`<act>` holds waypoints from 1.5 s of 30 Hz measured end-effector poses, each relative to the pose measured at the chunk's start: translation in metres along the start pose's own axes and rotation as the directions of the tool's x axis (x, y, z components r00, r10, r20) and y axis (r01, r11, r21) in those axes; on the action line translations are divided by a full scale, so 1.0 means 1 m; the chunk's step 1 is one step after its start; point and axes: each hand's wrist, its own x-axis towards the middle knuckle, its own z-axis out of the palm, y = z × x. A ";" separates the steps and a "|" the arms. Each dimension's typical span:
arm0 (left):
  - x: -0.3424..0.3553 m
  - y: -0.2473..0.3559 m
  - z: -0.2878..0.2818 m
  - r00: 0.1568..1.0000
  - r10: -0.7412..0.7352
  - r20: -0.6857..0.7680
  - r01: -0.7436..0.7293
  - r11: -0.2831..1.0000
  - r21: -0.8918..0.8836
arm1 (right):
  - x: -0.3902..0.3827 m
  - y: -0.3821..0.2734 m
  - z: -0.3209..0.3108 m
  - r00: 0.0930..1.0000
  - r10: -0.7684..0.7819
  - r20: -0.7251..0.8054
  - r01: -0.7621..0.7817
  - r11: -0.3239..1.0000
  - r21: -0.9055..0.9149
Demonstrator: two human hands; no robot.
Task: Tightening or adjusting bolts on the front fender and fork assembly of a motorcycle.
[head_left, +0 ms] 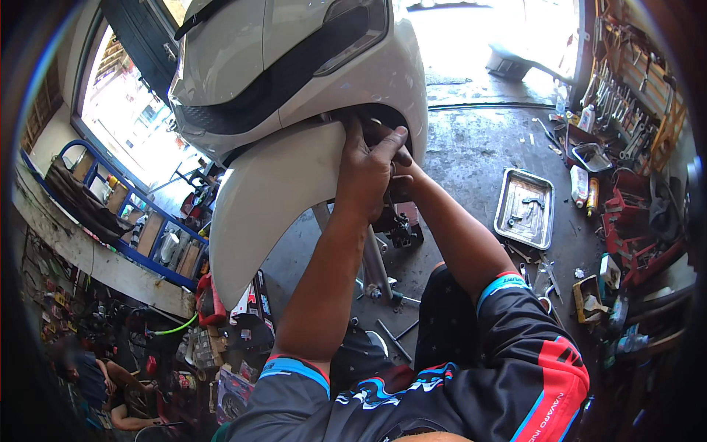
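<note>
Hands: in close together now, left hand [367, 160] and right hand [401, 174], up at the dark gap, fingertips buried, so I can't tell what they're clamped on!
Panel [276, 195]: curved and white, between eight and nine o'clock of the hands, upper end right beside the left one.
Bodywork [324, 92]: white, looming at eleven.
Tray [526, 184]: between three and four, small metal parts [526, 211] lying inside.
Small tray [593, 155]: three o'clock, contents unclear.
Carton [582, 308]: four o'clock, open, something pale inside.
Rack [166, 219]: blue, around nine, holding bottles [168, 247].
</note>
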 end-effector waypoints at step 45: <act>0.010 -0.001 0.000 0.997 -0.013 -0.081 0.014 1.000 0.006 | -0.031 -0.060 0.004 0.941 0.323 0.097 -0.336 0.923 0.187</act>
